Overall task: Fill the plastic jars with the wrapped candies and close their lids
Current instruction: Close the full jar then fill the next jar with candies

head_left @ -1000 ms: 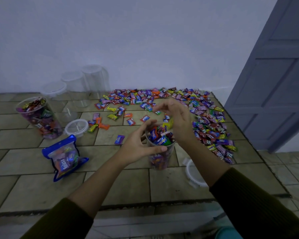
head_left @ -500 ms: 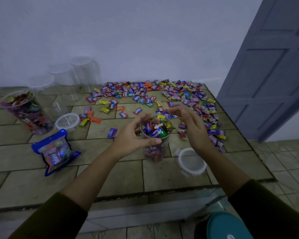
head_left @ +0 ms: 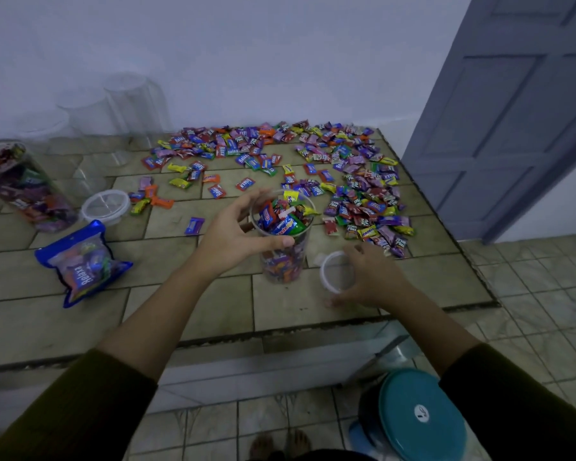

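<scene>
Right hand (head_left: pixel 376 277) curls round the lid (head_left: pixel 328 261) at 3 o'clock of the full jar (head_left: pixel 281 261), which left hand (head_left: pixel 233 234) grips near its rim; lift it level, seat it squarely, press evenly.

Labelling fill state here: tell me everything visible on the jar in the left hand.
The jar is a tall clear plastic cylinder, upright on the tiled table, with no lid on. Wrapped candies of mixed colours fill it to the rim. The left hand grips it near the top, thumb across the near side, fingers round the far side. A round clear lid lies just right of it, apart, with the right hand curled round it.
</scene>
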